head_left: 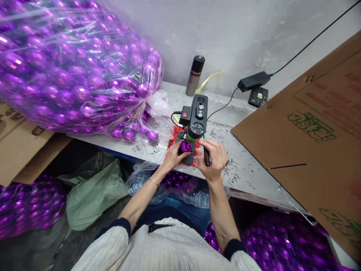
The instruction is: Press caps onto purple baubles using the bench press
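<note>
A shiny purple mirrored ball (pixel 186 146) sits between the thumb and fingers of my left hand (pixel 175 153), right under the head of a small black bench machine (pixel 197 116). The machine has round vents, knobs and a red switch, and stands over a red mat (pixel 171 145). My right hand (pixel 213 158) curls around the machine's black lever handle (pixel 207 157), whose lower end shows between thumb and palm. The ball's underside and its contact with the machine are hidden by my fingers.
A large clear bag of purple balls (pixel 84 71) fills the left, several balls spilling from its mouth. Behind stand a spray can (pixel 195 75) and a power adapter (pixel 254 81). A cardboard box (pixel 304 139) borders the right. Small dark bits litter the white table (pixel 242 165).
</note>
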`<state>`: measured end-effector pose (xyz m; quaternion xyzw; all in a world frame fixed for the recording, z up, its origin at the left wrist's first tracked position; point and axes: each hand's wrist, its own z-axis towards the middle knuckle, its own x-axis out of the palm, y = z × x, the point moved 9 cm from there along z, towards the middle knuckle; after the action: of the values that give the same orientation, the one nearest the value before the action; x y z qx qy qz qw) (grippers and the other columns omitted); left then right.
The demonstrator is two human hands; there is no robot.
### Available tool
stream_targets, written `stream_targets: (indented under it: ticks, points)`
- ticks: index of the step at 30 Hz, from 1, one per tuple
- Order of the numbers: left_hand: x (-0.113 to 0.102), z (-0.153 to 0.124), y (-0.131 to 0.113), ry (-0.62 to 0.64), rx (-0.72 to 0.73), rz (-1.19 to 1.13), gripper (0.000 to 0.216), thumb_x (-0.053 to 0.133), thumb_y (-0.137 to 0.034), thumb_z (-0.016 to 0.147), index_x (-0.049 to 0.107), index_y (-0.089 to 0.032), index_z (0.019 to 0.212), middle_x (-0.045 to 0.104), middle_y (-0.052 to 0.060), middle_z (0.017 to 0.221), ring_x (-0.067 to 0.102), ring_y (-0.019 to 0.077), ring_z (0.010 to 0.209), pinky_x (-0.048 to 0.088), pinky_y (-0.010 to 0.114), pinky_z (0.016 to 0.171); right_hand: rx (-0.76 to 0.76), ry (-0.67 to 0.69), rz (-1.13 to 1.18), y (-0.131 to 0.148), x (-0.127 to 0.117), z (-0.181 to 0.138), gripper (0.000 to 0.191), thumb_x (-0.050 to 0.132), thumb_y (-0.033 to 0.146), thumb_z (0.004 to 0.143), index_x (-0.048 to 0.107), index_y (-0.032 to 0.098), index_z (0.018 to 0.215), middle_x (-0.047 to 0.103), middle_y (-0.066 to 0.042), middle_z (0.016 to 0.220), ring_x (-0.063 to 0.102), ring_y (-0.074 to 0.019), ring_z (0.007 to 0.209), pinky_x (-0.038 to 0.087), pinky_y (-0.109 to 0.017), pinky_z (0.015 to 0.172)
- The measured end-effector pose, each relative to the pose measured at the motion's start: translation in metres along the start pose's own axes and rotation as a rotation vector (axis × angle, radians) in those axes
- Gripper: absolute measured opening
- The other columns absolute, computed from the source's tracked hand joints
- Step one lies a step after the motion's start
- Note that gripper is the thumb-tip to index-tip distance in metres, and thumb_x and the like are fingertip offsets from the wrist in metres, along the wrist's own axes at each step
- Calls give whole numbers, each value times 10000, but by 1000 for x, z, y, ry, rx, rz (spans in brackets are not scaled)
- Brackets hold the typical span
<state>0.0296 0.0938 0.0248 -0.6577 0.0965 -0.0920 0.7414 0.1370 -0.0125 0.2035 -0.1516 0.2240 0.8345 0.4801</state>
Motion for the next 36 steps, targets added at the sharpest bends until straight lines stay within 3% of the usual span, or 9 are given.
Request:
stream_targets:
  ticks: [3, 7, 11, 24, 32, 36]
  points:
    - [-2, -1, 2, -7, -10, -27, 559, 858, -362, 674, 669, -228, 1182, 635, 110, 1302, 517, 307, 1282, 282, 424, 1172, 18, -14, 89, -2, 8, 0, 86, 514, 225, 942, 595, 217, 915, 702, -44, 839, 677, -160, 808, 518, -297, 733]
    - [-3, -1, 3, -9, -25, -38, 540, 869, -326, 656, 679, -231, 1152, 640, 108, 1297, 510, 314, 1295, 271, 444, 1180, 64, -111, 126, -7, 21, -14, 236, 418, 184, 958, 528, 223, 753, 610, -12, 682, 577, -138, 630, 447, -290, 625]
    - [-3, 0, 1, -7, -20, -29, 508, 864, -291, 657, 687, -224, 1128, 647, 113, 1280, 532, 312, 1274, 280, 442, 1175, 53, -188, 156, -8, 29, -28, 258, 380, 200, 973, 476, 233, 735, 555, 5, 666, 497, -130, 567, 401, -287, 562]
    - [-3, -1, 1, -10, -38, -42, 527, 882, -345, 632, 685, -237, 1109, 655, 104, 1295, 528, 307, 1298, 225, 454, 1205, 118, -216, 175, -20, 40, -47, 244, 350, 268, 988, 434, 243, 760, 528, 0, 699, 481, -141, 581, 381, -304, 575]
    - [-3, -2, -1, -10, 19, -17, 502, 862, -311, 668, 682, -230, 1130, 657, 112, 1254, 544, 310, 1251, 304, 455, 1157, 81, -243, 215, -19, 38, -45, 248, 366, 246, 991, 442, 235, 754, 513, 7, 694, 470, -139, 604, 391, -295, 584]
    - [-3, -2, -1, -2, 42, -2, 526, 867, -327, 663, 673, -233, 1143, 656, 106, 1233, 545, 313, 1247, 322, 460, 1148, -17, -249, 218, -14, 39, -47, 240, 397, 221, 977, 459, 230, 746, 519, 5, 707, 463, -139, 614, 386, -286, 575]
